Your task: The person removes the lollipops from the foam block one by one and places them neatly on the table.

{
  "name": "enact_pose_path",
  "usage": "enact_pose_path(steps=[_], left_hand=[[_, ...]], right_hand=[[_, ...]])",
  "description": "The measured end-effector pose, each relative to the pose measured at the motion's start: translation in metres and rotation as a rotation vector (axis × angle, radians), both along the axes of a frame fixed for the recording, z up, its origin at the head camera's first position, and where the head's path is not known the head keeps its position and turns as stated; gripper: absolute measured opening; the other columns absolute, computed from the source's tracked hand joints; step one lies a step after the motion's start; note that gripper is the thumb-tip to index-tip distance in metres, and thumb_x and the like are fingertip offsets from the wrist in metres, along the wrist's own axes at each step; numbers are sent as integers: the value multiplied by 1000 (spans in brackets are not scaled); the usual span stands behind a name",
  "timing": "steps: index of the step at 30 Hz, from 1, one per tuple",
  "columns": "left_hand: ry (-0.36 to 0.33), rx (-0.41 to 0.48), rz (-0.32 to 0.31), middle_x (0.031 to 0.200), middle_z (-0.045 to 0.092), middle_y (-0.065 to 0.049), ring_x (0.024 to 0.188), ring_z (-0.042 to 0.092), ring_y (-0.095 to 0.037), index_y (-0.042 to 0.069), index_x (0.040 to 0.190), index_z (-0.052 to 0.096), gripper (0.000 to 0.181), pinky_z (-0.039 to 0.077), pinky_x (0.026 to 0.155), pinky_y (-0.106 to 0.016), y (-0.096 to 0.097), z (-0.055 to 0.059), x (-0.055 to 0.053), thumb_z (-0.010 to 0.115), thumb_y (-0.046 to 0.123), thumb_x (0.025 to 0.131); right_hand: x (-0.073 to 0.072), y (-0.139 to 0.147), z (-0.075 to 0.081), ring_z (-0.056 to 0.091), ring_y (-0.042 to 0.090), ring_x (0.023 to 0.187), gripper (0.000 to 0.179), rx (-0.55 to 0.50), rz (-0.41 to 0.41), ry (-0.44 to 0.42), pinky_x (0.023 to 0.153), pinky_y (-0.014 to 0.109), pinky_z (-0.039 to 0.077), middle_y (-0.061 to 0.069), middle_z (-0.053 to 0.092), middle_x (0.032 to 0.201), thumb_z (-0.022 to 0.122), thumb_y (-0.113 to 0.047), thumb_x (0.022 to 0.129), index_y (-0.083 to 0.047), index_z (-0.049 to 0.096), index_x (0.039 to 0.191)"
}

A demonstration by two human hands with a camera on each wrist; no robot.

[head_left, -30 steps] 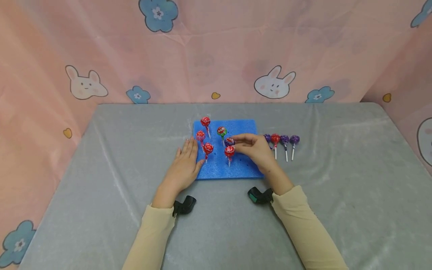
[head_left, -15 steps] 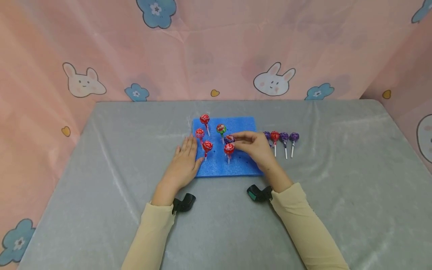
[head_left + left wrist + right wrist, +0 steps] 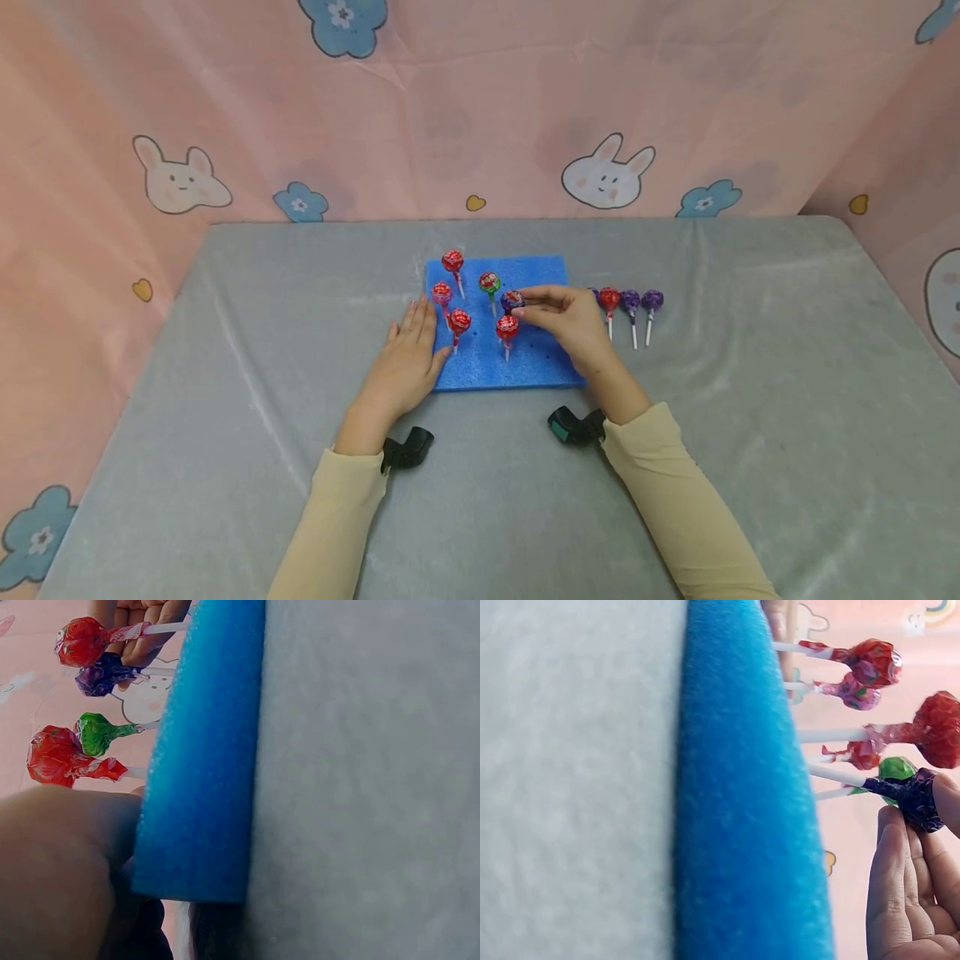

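Note:
A blue foam board (image 3: pixel 517 375) lies on the grey table, with several wrapped lollipops standing in it on their white sticks. My right hand (image 3: pixel 573 325) pinches the head of a purple lollipop (image 3: pixel 512 301) between thumb and fingers; in the right wrist view the stick of this purple lollipop (image 3: pixel 919 799) slants a little and reaches the foam. Just in front of it stands a red lollipop (image 3: pixel 507 327), and behind it a green and red one (image 3: pixel 489 282). My left hand (image 3: pixel 401 367) rests along the board's left edge, fingers straight, thumb near another red lollipop (image 3: pixel 459 321).
Right of the board, a red lollipop (image 3: pixel 610 300) and purple lollipops (image 3: pixel 653 300) lie in a row, one partly hidden by my right hand. Two more lollipops, one red (image 3: pixel 452 261) and one pink (image 3: pixel 442 292), stand at the board's left side. A pink curtain (image 3: pixel 420 125) hangs behind the table.
The purple lollipop's head has shifted slightly right with my right hand, which still pinches it. My left hand stays in place on the board. The head view has tilted a little.

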State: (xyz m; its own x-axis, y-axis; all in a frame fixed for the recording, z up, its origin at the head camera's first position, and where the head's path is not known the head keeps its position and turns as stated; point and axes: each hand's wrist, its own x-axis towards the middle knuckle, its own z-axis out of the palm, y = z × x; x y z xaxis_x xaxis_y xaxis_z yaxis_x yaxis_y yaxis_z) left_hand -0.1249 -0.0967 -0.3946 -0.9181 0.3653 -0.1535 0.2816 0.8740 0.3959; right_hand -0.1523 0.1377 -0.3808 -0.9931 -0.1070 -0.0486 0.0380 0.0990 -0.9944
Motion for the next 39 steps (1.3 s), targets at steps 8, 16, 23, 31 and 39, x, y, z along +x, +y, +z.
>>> enact_pose_path(steps=[8,16,23,31,39], left_hand=[[2,0,1,157,0,-15,143,-2,-28,-2,149,7,66,4,113,-47,0,0,0,35,35,102],[0,-4,0,157,0,-15,143,-2,-28,-3,149,7,66,3,113,-46,0,1,1,36,35,102],[4,-6,-2,157,0,-15,143,-2,-27,-3,149,8,66,4,114,-46,0,2,2,35,34,102],[14,-9,-4,156,1,-16,143,-1,-28,-4,149,9,65,5,114,-47,1,2,1,35,34,102],[19,-7,-2,156,1,-16,143,-1,-28,-3,149,9,65,5,113,-47,1,2,1,36,34,102]], right_hand=[[-1,5,3,66,8,77,29,-74,-54,12,75,22,53,-5,68,83,70,2,81,13,64,108],[-1,8,7,66,9,76,21,-136,-67,10,75,22,53,-5,69,80,69,5,81,6,67,102],[1,10,11,67,9,76,28,-111,-88,-4,76,22,53,-6,68,81,70,2,82,11,63,107],[0,16,14,67,10,75,16,-146,-114,-2,75,23,53,-5,69,80,71,2,82,-6,70,96],[1,29,22,66,10,74,16,-138,-134,18,75,22,53,-4,69,80,72,-1,81,-15,72,88]])
